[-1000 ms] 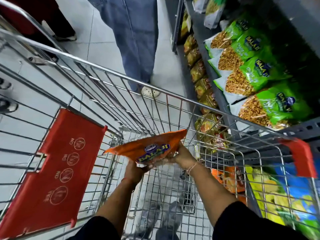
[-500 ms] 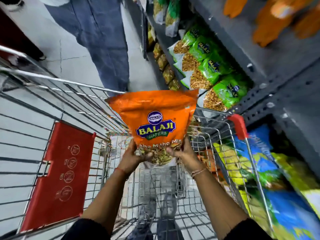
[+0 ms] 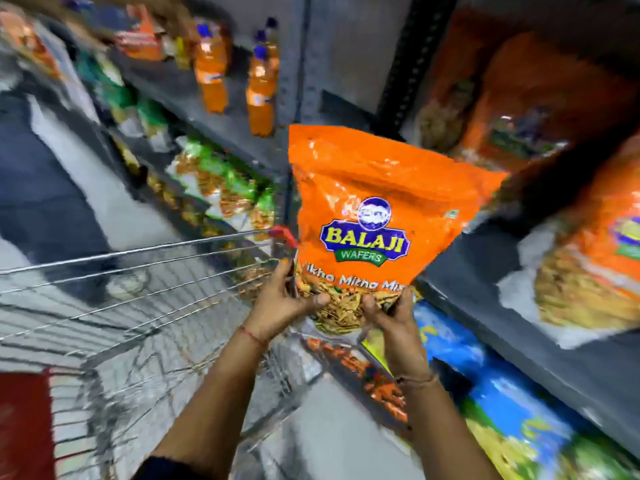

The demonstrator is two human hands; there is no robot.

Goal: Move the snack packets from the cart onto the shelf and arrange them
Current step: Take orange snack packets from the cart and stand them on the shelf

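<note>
An orange Balaji snack packet [image 3: 377, 202] stands upright in the air, label facing me, over the cart's right rim. My left hand [image 3: 287, 301] grips its lower left corner and my right hand [image 3: 394, 317] grips its lower right corner. The wire cart [image 3: 145, 271] lies below and to the left, blurred. To the right is the dark grey shelf [image 3: 485, 271] carrying more orange packets [image 3: 595, 265] of the same kind. The held packet's top edge is close to the shelf's front.
Orange drink bottles [image 3: 213, 67] stand on an upper shelf at the back. Green snack packets [image 3: 225, 181] fill a lower shelf beyond the cart. Blue and yellow packets [image 3: 485, 386] sit on the bottom shelf at right. A person's dark trousers [image 3: 45, 188] are at left.
Both hands lifted the orange packet out of the cart, turned it upright and carried it up and right toward the shelf. The view swung right and up.
</note>
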